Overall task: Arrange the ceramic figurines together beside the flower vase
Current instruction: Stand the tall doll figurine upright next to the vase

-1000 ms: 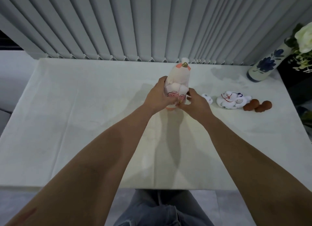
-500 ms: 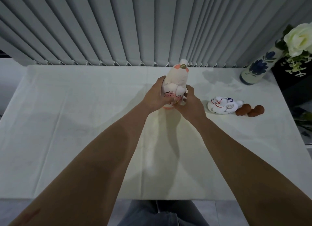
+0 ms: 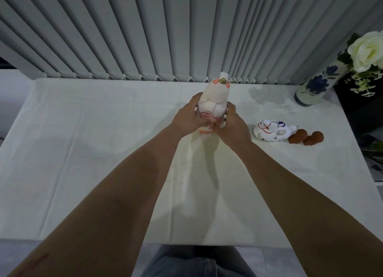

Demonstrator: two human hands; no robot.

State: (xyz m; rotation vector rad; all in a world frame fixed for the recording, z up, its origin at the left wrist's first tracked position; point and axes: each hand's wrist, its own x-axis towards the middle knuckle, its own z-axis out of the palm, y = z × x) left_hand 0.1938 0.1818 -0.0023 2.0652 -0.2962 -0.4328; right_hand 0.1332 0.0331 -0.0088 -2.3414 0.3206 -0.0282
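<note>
While both my left hand (image 3: 187,119) and right hand (image 3: 233,127) wrap tightly round the tall white cat figurine (image 3: 214,102) mid-table, I should carry it upright past the small white figurine (image 3: 271,131) and brown figurines (image 3: 305,137), toward the flower vase (image 3: 317,84)
</note>
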